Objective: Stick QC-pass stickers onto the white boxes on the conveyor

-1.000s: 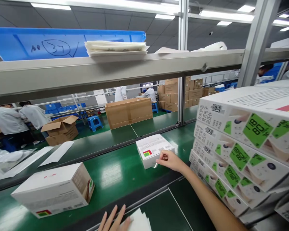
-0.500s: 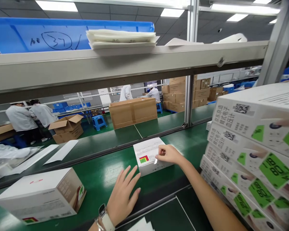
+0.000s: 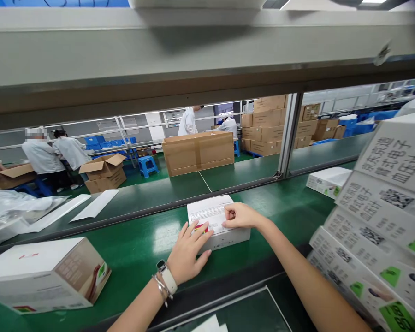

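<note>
A white printed carton [image 3: 202, 210] with a red, yellow and green mark lies on the green conveyor belt [image 3: 148, 269] in front of me. My left hand [image 3: 190, 251] has its fingers spread, with the fingertips resting over the carton's front left edge. At the right of its top, my right hand [image 3: 240, 215] is closed in a pinch, thumb against forefinger, on a small clear sticker mostly hidden by the fingertips. A larger white box [image 3: 38, 272] stands on the belt to the left.
Stacked blood pressure monitor boxes [image 3: 383, 216] rise close on the right, with another small box [image 3: 327, 180] behind. A shelf beam [image 3: 193, 50] crosses overhead, and a metal post [image 3: 290, 133] stands beyond the belt. White sheets [image 3: 95, 205] lie at back left. People in white work farther off.
My left hand has moved forward and right onto the carton's front edge. My right hand stays pinched over the carton, and the shiny sticker seen below its fingers is now mostly hidden. The view has tilted down.
</note>
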Tool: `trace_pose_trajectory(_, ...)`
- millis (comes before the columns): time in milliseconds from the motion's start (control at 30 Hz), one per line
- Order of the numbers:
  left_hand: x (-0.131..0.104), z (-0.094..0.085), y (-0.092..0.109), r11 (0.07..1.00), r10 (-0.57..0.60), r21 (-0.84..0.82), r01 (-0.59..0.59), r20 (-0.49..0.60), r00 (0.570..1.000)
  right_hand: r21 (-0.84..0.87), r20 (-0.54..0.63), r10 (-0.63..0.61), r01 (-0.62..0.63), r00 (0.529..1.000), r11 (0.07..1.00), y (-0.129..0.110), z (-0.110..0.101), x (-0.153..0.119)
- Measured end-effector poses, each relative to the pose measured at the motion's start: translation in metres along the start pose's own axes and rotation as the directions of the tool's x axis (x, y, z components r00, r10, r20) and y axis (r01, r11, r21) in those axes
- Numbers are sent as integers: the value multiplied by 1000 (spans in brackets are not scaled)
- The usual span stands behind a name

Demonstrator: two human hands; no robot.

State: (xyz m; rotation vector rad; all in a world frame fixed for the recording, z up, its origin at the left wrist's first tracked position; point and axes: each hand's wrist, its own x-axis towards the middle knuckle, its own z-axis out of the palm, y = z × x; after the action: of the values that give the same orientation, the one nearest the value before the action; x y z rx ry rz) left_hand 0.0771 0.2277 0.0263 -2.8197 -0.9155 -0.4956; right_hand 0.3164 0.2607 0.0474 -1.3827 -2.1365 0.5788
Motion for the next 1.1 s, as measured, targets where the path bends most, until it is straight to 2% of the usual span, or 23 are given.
trace_pose_trajectory(167, 3, 3, -7, 1000, 3, -6, -3, 23, 1000, -32, 63, -30, 32, 998, 999, -2, 9, 10)
trace_pose_trajectory(367, -4, 1, -15, 999, 17, 49, -21, 90, 996, -113, 84, -71, 80, 994, 990, -12, 17, 16)
trace_pose_trajectory(467, -9, -4, -19, 995, 22, 94, -34, 118, 993, -228, 27, -66, 70, 997, 971, -11, 12, 14)
trace_pose_trajectory(567, -6, -6, -21, 988, 23, 146, -42, 132, 991, -264, -96, -4, -22, 995, 964, -2, 6, 13)
trace_pose_trajectory(700, 1, -3, -22, 977, 49, 200, -74, 127, 991, -86, -200, 53, -71, 978, 994, 14, 14, 11)
trace_pose_trajectory(800, -13, -4, -27, 982, 69, 169, -90, 127, 990, 125, -288, 90, -56, 953, 991, 19, 29, 8)
trace_pose_trajectory(867, -33, -9, -34, 994, 66, 84, -75, 115, 991, 307, -363, 140, -24, 921, 951, 20, 37, 6)
trace_pose_trajectory(933, -54, -15, -43, 994, 6, -109, 3, 79, 997, 556, -402, 266, 3, 876, 831, 19, 46, 7)
trace_pose_trajectory(967, -63, -17, -49, 964, -78, -253, 86, 39, 996, 669, -399, 342, 15, 851, 743, 17, 51, 10)
trace_pose_trajectory(1000, -70, -19, -55, 880, -218, -433, 193, -8, 976, 756, -386, 413, 26, 825, 654, 15, 57, 15)
trace_pose_trajectory(1033, -73, -19, -61, 733, -391, -615, 291, -30, 920, 814, -371, 472, 36, 800, 580, 12, 63, 20)
trace_pose_trajectory(1067, -73, -18, -66, 547, -552, -760, 351, -12, 834, 848, -358, 511, 42, 782, 528, 9, 70, 27)
trace_pose_trajectory(1100, -71, -15, -71, 369, -664, -852, 372, 38, 747, 864, -349, 531, 46, 772, 502, 4, 78, 34)
